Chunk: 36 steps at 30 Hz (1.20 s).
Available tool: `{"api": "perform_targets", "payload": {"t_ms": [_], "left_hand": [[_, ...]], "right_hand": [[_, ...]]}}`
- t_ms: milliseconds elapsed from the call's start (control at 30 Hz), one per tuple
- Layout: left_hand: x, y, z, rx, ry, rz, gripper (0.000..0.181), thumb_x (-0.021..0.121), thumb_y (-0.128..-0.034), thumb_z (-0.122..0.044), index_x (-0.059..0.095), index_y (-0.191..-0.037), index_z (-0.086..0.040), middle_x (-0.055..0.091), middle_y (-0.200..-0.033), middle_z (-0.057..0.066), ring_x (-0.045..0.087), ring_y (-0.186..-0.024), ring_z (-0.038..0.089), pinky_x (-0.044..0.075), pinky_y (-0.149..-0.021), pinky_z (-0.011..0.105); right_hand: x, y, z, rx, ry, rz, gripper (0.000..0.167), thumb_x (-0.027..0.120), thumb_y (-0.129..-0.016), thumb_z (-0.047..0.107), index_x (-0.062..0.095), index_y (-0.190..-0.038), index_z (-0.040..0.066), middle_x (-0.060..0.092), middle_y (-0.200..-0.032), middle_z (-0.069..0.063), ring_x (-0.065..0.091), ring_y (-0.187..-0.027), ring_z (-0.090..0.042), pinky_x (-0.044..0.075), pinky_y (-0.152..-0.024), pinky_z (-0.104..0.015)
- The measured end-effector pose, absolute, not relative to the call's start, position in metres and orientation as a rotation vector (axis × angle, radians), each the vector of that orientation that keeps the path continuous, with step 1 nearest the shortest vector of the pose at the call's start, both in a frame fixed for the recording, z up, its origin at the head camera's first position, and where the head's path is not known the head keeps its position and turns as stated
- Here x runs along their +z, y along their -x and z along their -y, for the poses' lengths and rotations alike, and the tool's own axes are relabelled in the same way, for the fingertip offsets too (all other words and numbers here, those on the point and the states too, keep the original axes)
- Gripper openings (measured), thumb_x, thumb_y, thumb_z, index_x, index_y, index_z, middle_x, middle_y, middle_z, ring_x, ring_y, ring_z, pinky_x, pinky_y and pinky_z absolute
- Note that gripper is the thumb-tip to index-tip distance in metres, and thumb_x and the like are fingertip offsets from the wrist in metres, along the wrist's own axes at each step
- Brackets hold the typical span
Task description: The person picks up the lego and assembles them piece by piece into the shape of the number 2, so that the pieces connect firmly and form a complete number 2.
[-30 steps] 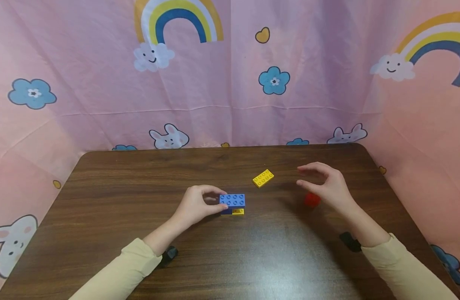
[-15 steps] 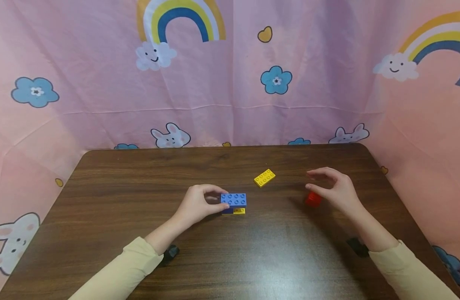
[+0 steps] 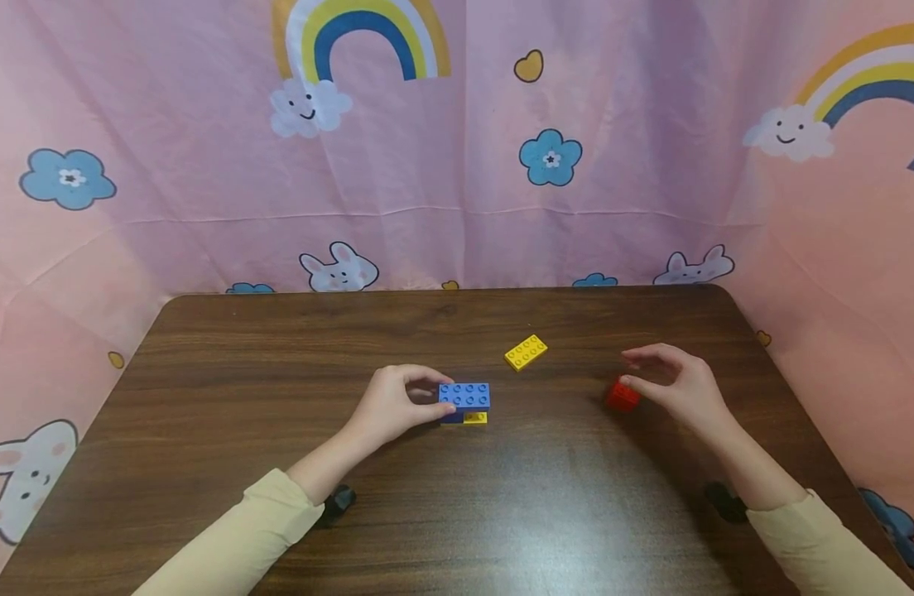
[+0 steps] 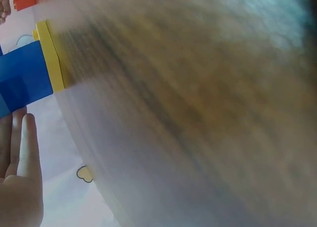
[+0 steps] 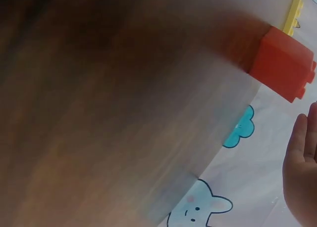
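Head view — my left hand (image 3: 393,406) pinches the blue block (image 3: 470,396), while my right hand (image 3: 686,389) gapes — empty — beside the red block (image 3: 622,397).

Head view from above, facing forward and down — wrist views low, close (tilted), both sharing the red brick (image 5: 282,64)

Pink cloth (image 3: 420,170) printed with rainbows (image 3: 363,21), clouds (image 3: 308,112), rabbits (image 3: 345,271) and flowers (image 3: 550,170) hangs behind and to both sides of a wood-grain table (image 3: 278,348) bearing toy bricks (image 3: 526,353), suggesting a play nook. Whether it sits in a home or a staged booth, the view is too narrow to tell.
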State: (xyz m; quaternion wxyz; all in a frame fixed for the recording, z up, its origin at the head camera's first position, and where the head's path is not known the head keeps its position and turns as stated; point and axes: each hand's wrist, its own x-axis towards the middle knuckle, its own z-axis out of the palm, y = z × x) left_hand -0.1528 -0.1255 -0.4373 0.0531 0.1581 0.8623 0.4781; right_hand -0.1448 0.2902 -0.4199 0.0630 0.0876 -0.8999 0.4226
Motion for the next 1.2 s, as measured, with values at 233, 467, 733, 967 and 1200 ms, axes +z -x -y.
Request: {"api": "perform_targets", "payload": {"t_ms": [233,467,733,967,1200], "left_hand": [[-0.437,0.154,0.126,1.432,-0.465,-2.633,0.030,0.092,-0.0844,-0.016,0.082,-0.112,-0.009,0.080,-0.115,0.009,0.077,-0.108,0.025,0.066,-0.093,0.036],[-0.436,0.155,0.126,1.449,-0.490,-2.628,0.030,0.092,-0.0833,-0.014,0.081,-0.111,-0.007,0.081,-0.113,0.010,0.078,-0.106,0.025,0.067,-0.089,0.031],[-0.437,0.156,0.126,1.458,-0.503,-2.627,0.030,0.093,-0.0830,-0.014,0.082,-0.110,-0.007,0.081,-0.112,0.010,0.078,-0.105,0.025,0.067,-0.089,0.031],[-0.438,0.155,0.126,1.459,-0.494,-2.622,0.030,0.093,-0.0834,-0.014,0.082,-0.110,-0.007,0.081,-0.112,0.010,0.077,-0.106,0.025,0.066,-0.090,0.031],[-0.439,0.154,0.126,1.477,-0.503,-2.610,0.029,0.092,-0.0835,-0.013,0.081,-0.110,-0.006,0.081,-0.112,0.010,0.078,-0.105,0.024,0.066,-0.089,0.030]], "right_hand": [[-0.427,0.142,-0.294,1.298,-0.264,2.756,0.031,0.083,-0.093,0.012,0.075,-0.122,0.005,0.078,-0.118,-0.020,0.066,-0.099,0.013,0.050,-0.089,-0.003],[-0.429,0.140,-0.297,1.267,-0.263,2.803,0.033,0.084,-0.092,0.010,0.075,-0.123,0.004,0.078,-0.117,-0.020,0.067,-0.096,0.011,0.055,-0.085,-0.008],[-0.429,0.139,-0.300,1.269,-0.281,2.821,0.037,0.085,-0.090,0.008,0.074,-0.126,0.004,0.076,-0.120,-0.020,0.068,-0.098,0.006,0.057,-0.083,-0.013],[-0.430,0.137,-0.303,1.277,-0.258,2.850,0.038,0.086,-0.090,0.010,0.073,-0.126,0.002,0.076,-0.121,-0.021,0.068,-0.098,0.007,0.057,-0.081,-0.013],[-0.432,0.138,-0.305,1.276,-0.242,2.902,0.042,0.087,-0.089,0.011,0.072,-0.127,0.000,0.075,-0.119,-0.023,0.068,-0.095,0.006,0.054,-0.080,-0.013]]}}
